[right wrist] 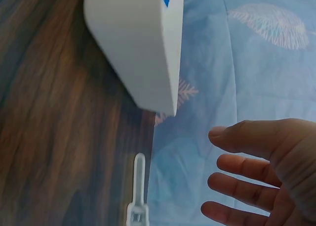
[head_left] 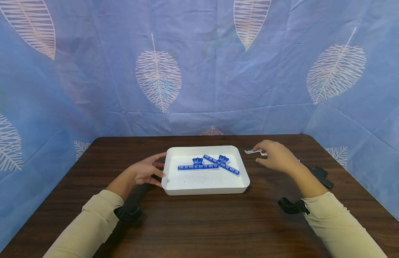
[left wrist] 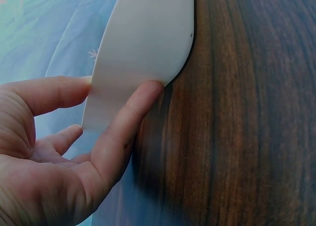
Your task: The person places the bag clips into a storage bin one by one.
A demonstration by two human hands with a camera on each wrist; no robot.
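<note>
My left hand (head_left: 147,170) is at the left side of a white tray (head_left: 202,190), its fingers spread. In the left wrist view, fingertips (left wrist: 153,90) touch the tray's outer wall and rim. Two blue clips with piano-key strips lie in the tray: a left clip (head_left: 198,167) and a slanted right clip (head_left: 222,165), whose strips overlap. Right of the tray, my right hand (head_left: 275,156) hovers with thumb and fingers apart. A small white piece with dark markings (head_left: 250,151) lies on the table by its fingertips; the right wrist view shows it apart from the hand.
A flat black object (head_left: 320,175) lies on the dark wooden table (head_left: 212,225), partly behind the right forearm. Blue cloth with white leaf prints (head_left: 199,71) hangs around the table's back and sides. Black bands (head_left: 128,214) are on both wrists.
</note>
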